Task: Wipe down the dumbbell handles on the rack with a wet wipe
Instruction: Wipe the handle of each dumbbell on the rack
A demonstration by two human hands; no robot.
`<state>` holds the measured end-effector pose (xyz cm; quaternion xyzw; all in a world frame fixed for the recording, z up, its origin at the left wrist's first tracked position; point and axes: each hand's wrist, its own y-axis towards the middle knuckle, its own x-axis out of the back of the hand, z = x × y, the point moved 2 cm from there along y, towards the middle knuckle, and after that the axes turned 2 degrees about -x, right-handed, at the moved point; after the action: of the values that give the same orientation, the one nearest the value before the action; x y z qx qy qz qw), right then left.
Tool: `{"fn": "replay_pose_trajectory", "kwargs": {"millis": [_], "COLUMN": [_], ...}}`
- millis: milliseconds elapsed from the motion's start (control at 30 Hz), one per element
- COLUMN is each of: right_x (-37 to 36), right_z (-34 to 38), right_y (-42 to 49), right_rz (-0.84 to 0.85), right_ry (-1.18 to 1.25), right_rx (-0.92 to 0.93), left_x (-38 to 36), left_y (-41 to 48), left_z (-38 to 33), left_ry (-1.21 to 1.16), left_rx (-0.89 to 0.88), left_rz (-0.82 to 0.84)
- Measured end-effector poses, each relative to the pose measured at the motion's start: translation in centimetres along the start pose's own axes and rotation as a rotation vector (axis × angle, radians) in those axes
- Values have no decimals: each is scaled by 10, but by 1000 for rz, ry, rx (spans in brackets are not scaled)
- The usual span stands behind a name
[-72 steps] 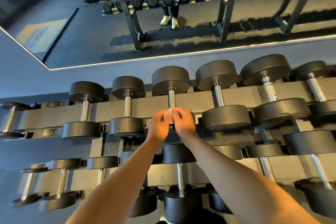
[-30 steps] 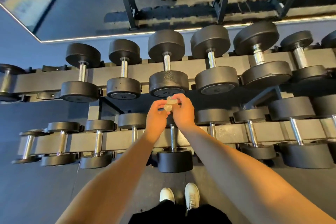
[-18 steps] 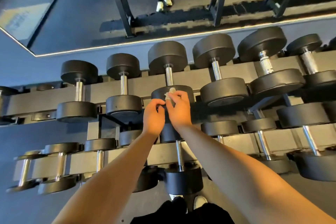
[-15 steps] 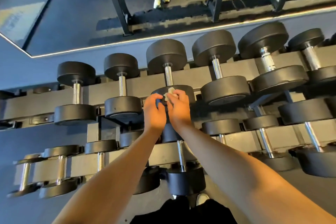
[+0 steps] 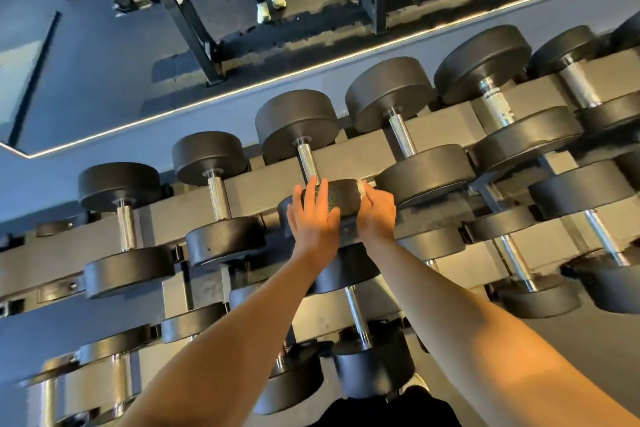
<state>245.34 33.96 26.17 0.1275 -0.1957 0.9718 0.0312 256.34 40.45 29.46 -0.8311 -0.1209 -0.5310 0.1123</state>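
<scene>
A two-tier grey rack (image 5: 356, 152) holds several black dumbbells with chrome handles. My left hand (image 5: 313, 215) lies flat with straight fingers on the near head (image 5: 341, 199) of the middle top-row dumbbell. My right hand (image 5: 377, 213) rests on the right side of the same head and holds a small white wet wipe (image 5: 362, 188) at its fingertips. That dumbbell's chrome handle (image 5: 307, 161) stands bare just beyond both hands.
Neighbouring dumbbells sit close on both sides, such as one to the left (image 5: 218, 196) and one to the right (image 5: 405, 139). A lower row (image 5: 358, 315) lies under my forearms. A mirror (image 5: 214, 28) behind the rack reflects the gym floor.
My hands have separated: the left now lies flat on the dumbbell head, and the right has shifted to the head's right side with the wipe. The view has tilted.
</scene>
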Motion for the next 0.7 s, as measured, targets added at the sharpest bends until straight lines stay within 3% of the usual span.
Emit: {"fn": "replay_pose_trajectory", "kwargs": {"millis": [200,333,433,533,700], "right_x": [3,-1,-4,5,15], "right_z": [4,22,11,9,10], "right_y": [6,-33,-51,-49,-38], "right_rz": [22,75,131,154,-8], "right_ry": [-320,-217,-199,-341,-263], "right_rx": [-76,236,302,354,50], "left_x": [3,0,2,6,12], "left_y": [0,6,9,2,-14], "left_z": [-3,-3,1,11,16], "left_ry": [44,63,-6,-88,-295], "left_rx": [5,48,55,-54,-102], "left_rz": [25,73,104,85,70]}}
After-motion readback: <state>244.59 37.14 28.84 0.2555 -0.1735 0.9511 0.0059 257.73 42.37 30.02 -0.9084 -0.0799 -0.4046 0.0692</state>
